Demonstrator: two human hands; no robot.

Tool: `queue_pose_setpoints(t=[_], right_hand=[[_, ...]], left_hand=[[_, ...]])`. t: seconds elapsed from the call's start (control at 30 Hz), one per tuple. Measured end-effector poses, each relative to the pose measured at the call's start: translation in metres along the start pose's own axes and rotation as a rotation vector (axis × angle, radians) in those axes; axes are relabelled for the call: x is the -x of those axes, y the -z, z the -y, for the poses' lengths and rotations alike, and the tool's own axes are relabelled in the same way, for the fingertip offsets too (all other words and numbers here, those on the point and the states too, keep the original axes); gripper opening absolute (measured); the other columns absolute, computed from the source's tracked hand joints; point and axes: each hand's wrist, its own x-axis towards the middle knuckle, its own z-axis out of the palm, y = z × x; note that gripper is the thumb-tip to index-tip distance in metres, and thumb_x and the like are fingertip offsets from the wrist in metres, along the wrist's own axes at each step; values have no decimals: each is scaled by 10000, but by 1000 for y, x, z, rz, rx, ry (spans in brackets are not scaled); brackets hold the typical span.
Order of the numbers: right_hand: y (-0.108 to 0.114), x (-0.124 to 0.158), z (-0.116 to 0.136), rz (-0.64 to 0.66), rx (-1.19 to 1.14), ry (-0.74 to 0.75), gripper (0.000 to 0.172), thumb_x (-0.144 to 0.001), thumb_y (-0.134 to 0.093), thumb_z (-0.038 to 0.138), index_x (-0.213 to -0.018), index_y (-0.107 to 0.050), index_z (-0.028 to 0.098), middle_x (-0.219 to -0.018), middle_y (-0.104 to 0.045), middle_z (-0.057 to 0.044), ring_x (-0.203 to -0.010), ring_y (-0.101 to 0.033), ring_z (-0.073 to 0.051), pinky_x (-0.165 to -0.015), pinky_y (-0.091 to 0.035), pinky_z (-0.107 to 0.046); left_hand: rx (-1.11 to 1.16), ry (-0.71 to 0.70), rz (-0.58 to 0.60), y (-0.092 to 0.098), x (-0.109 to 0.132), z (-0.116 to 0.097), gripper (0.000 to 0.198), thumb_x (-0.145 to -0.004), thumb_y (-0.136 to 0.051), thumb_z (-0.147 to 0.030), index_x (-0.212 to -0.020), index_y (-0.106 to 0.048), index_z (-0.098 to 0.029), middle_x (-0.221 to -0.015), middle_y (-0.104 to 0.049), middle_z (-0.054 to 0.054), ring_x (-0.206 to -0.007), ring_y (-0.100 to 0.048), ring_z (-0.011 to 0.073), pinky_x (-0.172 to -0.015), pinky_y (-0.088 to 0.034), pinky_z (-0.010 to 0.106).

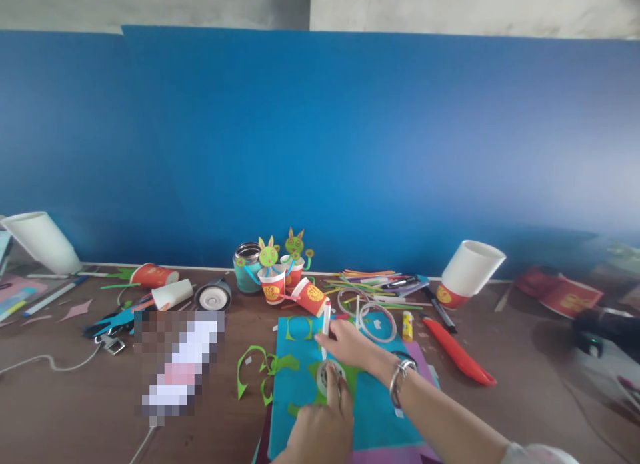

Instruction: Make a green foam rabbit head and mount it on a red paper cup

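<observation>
My left hand (323,424) reaches up from the bottom, its fingertips pressing on a round roll of tape (321,382). The roll lies flat over green paper (351,383), on top of a blue sheet (380,421). In my right hand (350,346) is a white marker pen (327,319) with a red end, held nearly upright. Its lower end comes down just behind the tape roll; whether it touches the paper I cannot tell. Green paper offcuts (267,371) lie at the left edge of the blue sheet.
Behind the sheet stand red-and-white paper cups (273,287) with green paper animal heads, beside a teal thermos (246,277). A glue stick (407,326), an orange-red tool (460,354) and a stack of white cups (470,271) are right. A blurred-out device (185,364) lies left.
</observation>
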Motion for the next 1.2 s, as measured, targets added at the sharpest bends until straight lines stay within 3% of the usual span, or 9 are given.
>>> queue_pose_setpoints(t=[0.23,0.4,0.67,0.93,1.2], right_hand=[[-5,17,-13,-131,-92,-51,313,-827,-471,345,-583,-511,154,-538,-546,-3,-488,-449,-99,-458,-281,-208],[-11,35,-20,-224,-170,-78,349,-835,-453,385,-590,-538,150,-553,-570,-17,-521,-493,-124,-483,-339,-212],[-18,65,-26,-355,-312,-71,277,-810,-477,374,-647,-570,171,-561,-568,12,-538,-503,-137,-508,-370,-223],[-22,91,-19,-345,-442,-74,221,-795,-506,302,-637,-582,168,-619,-592,-4,-603,-524,-155,-562,-400,-243],[-33,104,-21,-332,-499,-76,235,-807,-517,313,-630,-558,164,-588,-537,20,-565,-458,-120,-504,-352,-205]], left_hand=[[29,-51,-48,-10,0,3,441,-870,-408,-369,-1250,-517,-177,-1186,-533,304,-351,-578,139,-298,-453,212],[30,-88,-79,-1,0,6,430,-832,-468,-246,-1244,-522,-138,-1185,-538,292,-358,-577,135,-304,-459,208],[15,-92,31,15,-2,8,521,-768,-512,-174,-1283,-471,-114,-1235,-486,308,-465,-636,183,-360,-502,240],[71,-169,218,22,-7,13,548,-781,-438,-97,-1326,-389,-67,-1290,-405,326,-560,-675,238,-380,-530,271],[130,-174,349,37,-10,18,587,-788,-404,-75,-1364,-297,-44,-1359,-301,307,-625,-684,236,-482,-567,307]])
